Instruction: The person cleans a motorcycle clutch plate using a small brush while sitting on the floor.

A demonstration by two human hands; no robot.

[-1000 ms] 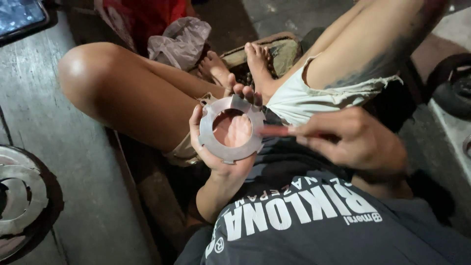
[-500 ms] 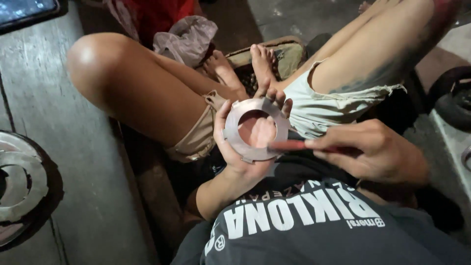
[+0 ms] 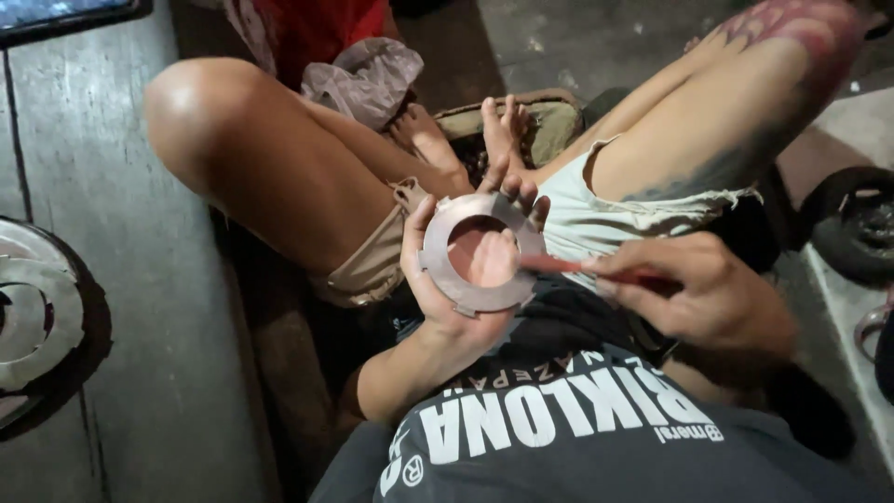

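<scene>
Two hands: left hand (image 3: 456, 279) fingers cradle metal ring (image 3: 480, 253); right hand (image 3: 694, 298) fingers pinch red stick (image 3: 559, 265).

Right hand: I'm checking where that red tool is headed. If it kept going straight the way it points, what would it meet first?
The right hand points its red tool leftward. It would likely first meet the metal ring's inner edge, or the left hand palm behind it; depth is unclear.
</scene>
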